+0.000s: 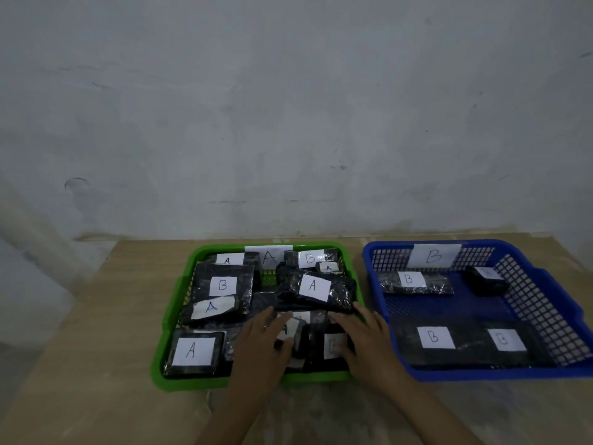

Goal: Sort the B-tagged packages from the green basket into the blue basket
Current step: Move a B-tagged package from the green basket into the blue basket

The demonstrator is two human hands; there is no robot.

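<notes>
On the wooden tabletop (106,332) two plastic baskets sit side by side against a pale wall, the green basket (179,319) to the left and the blue basket (542,284) to the right, each with a paper sign on its far wall: A on the green, B on the blue, so the letters show where each kind belongs. Both hands reach into the near right part of the green basket. The left hand (263,343) lies flat over a small dark package whose tag is mostly covered, so its letter cannot be read; the fingers are spread and loosely laid on it, not clenched. The right hand (362,335) rests, fingers extended, on the right edge of a B-tagged package (332,346) in the near right corner; whether it already grips this one I cannot tell. It looks as if the left hand is holding neighbouring packs aside so the right can draw the B pack free, the right hand being the closer one to the blue basket. Two more B packs are left in the green basket: a large one (223,285) at the left and one (309,258) at the far wall, mixed among A packs. Four packages already lie in the blue basket, three clearly tagged B, which suggests the sorting is about halfway done.
</notes>
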